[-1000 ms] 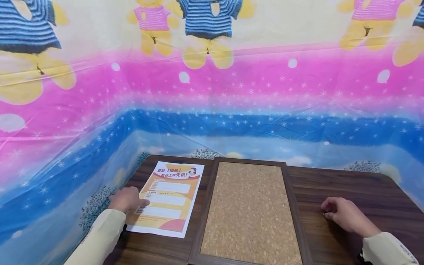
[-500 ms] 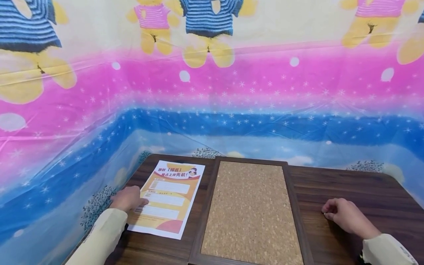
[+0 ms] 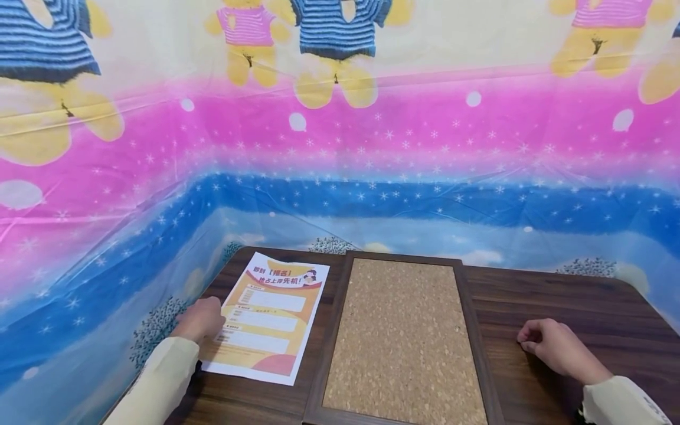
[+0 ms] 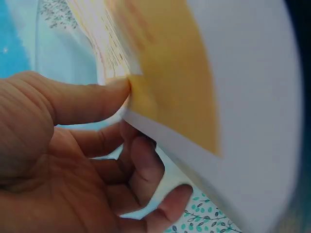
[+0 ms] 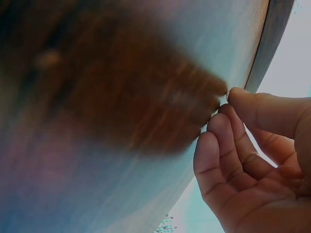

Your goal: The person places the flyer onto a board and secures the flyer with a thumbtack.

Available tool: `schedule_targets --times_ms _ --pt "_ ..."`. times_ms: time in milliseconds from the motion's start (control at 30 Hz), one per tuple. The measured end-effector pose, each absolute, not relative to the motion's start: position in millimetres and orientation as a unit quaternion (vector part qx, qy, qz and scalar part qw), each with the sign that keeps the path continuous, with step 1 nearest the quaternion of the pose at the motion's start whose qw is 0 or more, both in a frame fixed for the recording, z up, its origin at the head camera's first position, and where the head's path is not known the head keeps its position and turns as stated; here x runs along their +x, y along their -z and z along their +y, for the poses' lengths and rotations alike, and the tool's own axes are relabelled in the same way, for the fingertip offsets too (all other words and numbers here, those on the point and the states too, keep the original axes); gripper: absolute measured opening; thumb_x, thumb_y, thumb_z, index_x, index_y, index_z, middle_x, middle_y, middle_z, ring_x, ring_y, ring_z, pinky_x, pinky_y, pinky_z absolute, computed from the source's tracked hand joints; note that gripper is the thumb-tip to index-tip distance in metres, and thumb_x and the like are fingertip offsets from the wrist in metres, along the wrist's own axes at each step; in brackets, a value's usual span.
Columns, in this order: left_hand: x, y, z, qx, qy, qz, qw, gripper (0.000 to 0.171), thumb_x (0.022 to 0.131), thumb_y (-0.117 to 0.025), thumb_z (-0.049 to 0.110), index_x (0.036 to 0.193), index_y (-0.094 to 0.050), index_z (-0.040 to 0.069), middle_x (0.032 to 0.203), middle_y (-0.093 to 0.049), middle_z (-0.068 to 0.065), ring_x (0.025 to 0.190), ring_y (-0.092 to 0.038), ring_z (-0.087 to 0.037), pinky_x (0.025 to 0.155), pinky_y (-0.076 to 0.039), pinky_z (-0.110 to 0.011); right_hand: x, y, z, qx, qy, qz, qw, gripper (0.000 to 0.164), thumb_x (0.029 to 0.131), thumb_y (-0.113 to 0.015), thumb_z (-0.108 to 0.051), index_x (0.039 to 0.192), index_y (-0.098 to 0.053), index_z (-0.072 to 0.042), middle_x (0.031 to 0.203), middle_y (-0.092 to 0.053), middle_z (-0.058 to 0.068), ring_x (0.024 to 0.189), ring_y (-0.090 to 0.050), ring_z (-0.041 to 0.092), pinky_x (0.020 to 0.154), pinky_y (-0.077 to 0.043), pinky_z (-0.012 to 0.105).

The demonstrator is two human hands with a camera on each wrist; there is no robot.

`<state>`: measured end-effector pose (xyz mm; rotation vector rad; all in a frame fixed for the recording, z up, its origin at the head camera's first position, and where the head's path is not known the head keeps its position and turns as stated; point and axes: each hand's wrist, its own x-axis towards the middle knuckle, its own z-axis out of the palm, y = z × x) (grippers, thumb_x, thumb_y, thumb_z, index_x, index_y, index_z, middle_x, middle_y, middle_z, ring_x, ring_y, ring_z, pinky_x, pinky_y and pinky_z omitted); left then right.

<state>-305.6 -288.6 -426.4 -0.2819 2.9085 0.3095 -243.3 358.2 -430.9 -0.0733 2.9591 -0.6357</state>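
A printed sheet of paper (image 3: 255, 360), white with orange and red areas, lies left of a framed cork board (image 3: 404, 336). My left hand (image 3: 200, 320) pinches the sheet's left edge. In the left wrist view, the thumb lies on one face of the paper (image 4: 180, 87) and a finger is behind it. There the sheet bows up, and the other fingers are loosely bent under it. My right hand (image 3: 563, 349) rests to the right of the board, fingertips touching the tabletop. Its fingers are loosely bent with nothing visible between them in the right wrist view.
The dark wood-grain table (image 3: 611, 313) has rounded far corners. Behind and to its left hangs a pink, blue and cream cloth (image 3: 340, 136) with printed bears. The board's brown frame (image 3: 475, 336) stands slightly above the tabletop.
My left thumb has drawn back from over the sheet to its left edge, which the hand now pinches. The sheet has shifted slightly. My right hand stays almost still.
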Motion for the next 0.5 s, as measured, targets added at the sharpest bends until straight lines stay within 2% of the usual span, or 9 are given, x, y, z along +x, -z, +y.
schedule_targets --times_ms 133,233,333,433,500 --pt "-305 421 -287 -0.094 -0.118 0.982 0.112 0.024 0.084 -0.046 0.009 0.102 -0.052 -0.007 0.083 -0.053 -0.016 0.064 -0.047 -0.025 0.057 -0.036 -0.039 -242 430 359 -0.017 0.210 0.976 0.059 0.006 0.077 -0.063 -0.007 0.075 -0.059 -0.012 0.071 -0.054 -0.002 0.063 -0.048 0.013 0.055 -0.038 0.032" --pt "-292 405 -277 -0.077 -0.126 0.985 0.088 0.022 0.085 -0.046 0.008 0.100 -0.055 -0.005 0.082 -0.054 -0.014 0.065 -0.047 -0.023 0.057 -0.037 -0.037 -241 430 359 -0.015 0.213 0.975 0.060 0.006 0.077 -0.062 -0.007 0.075 -0.058 -0.011 0.071 -0.054 -0.001 0.063 -0.047 0.013 0.055 -0.037 0.032" --pt "-287 401 -275 -0.049 -0.125 0.990 0.048 0.015 0.086 -0.047 0.009 0.092 -0.057 0.000 0.073 -0.053 -0.009 0.061 -0.045 -0.021 0.055 -0.035 -0.035 -241 431 359 -0.017 0.212 0.975 0.058 0.006 0.077 -0.062 -0.007 0.075 -0.058 -0.011 0.071 -0.054 -0.002 0.062 -0.047 0.013 0.055 -0.037 0.031" --pt "-285 402 -277 -0.036 -0.132 0.990 0.021 0.010 0.088 -0.047 0.010 0.083 -0.054 0.004 0.065 -0.048 -0.007 0.057 -0.042 -0.020 0.052 -0.032 -0.033 -241 431 360 -0.019 0.211 0.976 0.052 0.005 0.077 -0.063 -0.009 0.076 -0.058 -0.010 0.071 -0.054 -0.002 0.063 -0.047 0.013 0.055 -0.037 0.032" --pt "-283 401 -278 -0.038 -0.143 0.989 0.011 0.009 0.089 -0.045 0.009 0.084 -0.051 0.004 0.065 -0.047 -0.007 0.056 -0.042 -0.020 0.051 -0.032 -0.032 -241 430 360 -0.019 0.209 0.977 0.046 0.005 0.077 -0.064 -0.010 0.076 -0.059 -0.010 0.072 -0.054 -0.002 0.063 -0.048 0.013 0.055 -0.038 0.032"
